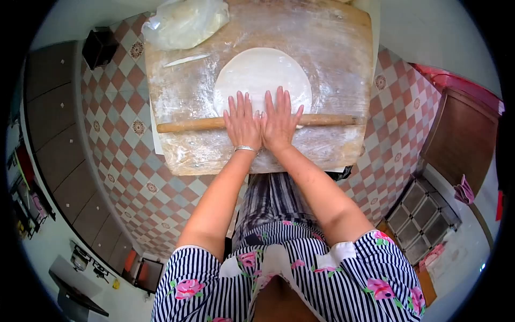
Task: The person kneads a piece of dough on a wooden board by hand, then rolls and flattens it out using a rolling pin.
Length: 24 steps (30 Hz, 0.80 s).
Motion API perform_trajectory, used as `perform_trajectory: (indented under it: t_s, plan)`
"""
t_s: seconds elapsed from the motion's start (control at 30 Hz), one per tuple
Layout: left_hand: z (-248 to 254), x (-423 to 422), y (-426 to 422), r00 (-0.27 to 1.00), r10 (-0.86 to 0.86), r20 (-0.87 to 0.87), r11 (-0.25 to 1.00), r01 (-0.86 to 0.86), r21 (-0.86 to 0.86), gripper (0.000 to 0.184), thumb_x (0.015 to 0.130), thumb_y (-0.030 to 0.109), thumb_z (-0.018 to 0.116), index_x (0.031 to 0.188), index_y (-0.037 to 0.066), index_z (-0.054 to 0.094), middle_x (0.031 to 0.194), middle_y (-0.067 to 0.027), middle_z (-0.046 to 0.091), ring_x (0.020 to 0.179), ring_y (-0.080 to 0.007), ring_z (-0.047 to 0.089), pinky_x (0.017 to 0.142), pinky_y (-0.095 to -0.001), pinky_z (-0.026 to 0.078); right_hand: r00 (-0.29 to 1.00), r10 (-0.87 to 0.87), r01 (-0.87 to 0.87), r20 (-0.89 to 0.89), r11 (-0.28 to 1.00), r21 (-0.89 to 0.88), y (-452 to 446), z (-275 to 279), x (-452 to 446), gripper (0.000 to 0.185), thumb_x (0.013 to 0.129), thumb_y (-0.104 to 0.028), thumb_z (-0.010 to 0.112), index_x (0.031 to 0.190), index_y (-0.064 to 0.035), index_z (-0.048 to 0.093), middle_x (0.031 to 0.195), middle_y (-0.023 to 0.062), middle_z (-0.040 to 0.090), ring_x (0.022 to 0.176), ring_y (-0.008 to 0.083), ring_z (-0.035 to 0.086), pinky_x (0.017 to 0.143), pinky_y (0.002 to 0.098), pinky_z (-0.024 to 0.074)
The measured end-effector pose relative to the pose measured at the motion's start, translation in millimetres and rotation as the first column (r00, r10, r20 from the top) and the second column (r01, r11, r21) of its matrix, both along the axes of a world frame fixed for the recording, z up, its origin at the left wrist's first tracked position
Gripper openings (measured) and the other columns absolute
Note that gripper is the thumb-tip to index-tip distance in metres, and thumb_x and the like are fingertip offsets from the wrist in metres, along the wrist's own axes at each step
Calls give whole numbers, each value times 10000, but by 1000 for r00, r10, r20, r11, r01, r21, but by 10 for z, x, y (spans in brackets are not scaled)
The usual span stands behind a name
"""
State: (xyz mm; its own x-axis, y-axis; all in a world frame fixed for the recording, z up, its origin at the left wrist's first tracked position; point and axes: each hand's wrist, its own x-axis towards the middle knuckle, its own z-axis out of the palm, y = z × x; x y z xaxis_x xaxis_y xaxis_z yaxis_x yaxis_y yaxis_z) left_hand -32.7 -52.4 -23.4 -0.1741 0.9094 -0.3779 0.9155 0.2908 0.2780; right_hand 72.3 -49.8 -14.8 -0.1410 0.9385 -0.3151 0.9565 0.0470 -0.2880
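A round, flat sheet of pale dough (263, 70) lies on a floured wooden board (332, 70). Across its near edge runs a long wooden rolling pin (193, 125). My left hand (244, 123) rests palm down on the middle of the pin, fingers stretched forward over the dough, with a bracelet at the wrist. Right beside it, my right hand (279, 121) lies flat on the pin too, fingers spread, the thumbs close together. The part of the pin under both palms is hidden.
At the board's far left lies a clear plastic bag (188, 21) with pale contents, and nearer, a thin white strip (186, 60). A dark box-like object (100, 47) stands on the tiled floor at left. A brown cabinet (460, 134) is at right.
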Motion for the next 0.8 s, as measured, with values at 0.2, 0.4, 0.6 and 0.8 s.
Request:
perform_trajectory:
  t_s: [0.2, 0.4, 0.6, 0.8]
  plan:
    - [-102, -95, 903, 998, 31, -58, 950, -11, 312, 547, 1009, 337, 382, 1502, 101, 377, 1635, -100, 181, 1514, -309, 108, 1192, -543, 100, 998, -23, 36, -55, 966, 257, 1042, -82, -179, 647, 952, -347, 499, 1520, -91, 328, 1605, 175, 220, 1493, 339, 160, 1175, 600, 67]
    - [82, 3, -48, 988, -77, 136, 992, 62, 112, 521, 1013, 328, 359, 1469, 86, 428, 1604, -90, 274, 1499, -321, 160, 1177, -572, 123, 997, 53, -57, 54, 994, 92, 87, -18, 0, 637, 957, -366, 494, 1510, -86, 350, 1601, 189, 225, 1495, 337, 164, 1175, 600, 88]
    - [-40, -120, 868, 990, -93, -107, 910, 128, 394, 520, 1007, 341, 367, 1456, 92, 451, 1598, -87, 292, 1498, -325, 169, 1177, -576, 118, 994, -25, 52, -104, 962, 268, 1013, -121, -110, 650, 960, -354, 470, 1518, -54, 321, 1613, 158, 220, 1503, 314, 159, 1178, 603, 42]
    - [-34, -12, 21, 985, -165, 54, 967, 151, 207, 511, 986, 336, 414, 1465, 164, 456, 1599, -52, 303, 1491, -311, 210, 1170, -558, 164, 999, -28, 24, 34, 995, 98, 136, -94, 48, 654, 965, -353, 453, 1522, -45, 304, 1605, 167, 235, 1500, 308, 168, 1180, 594, 78]
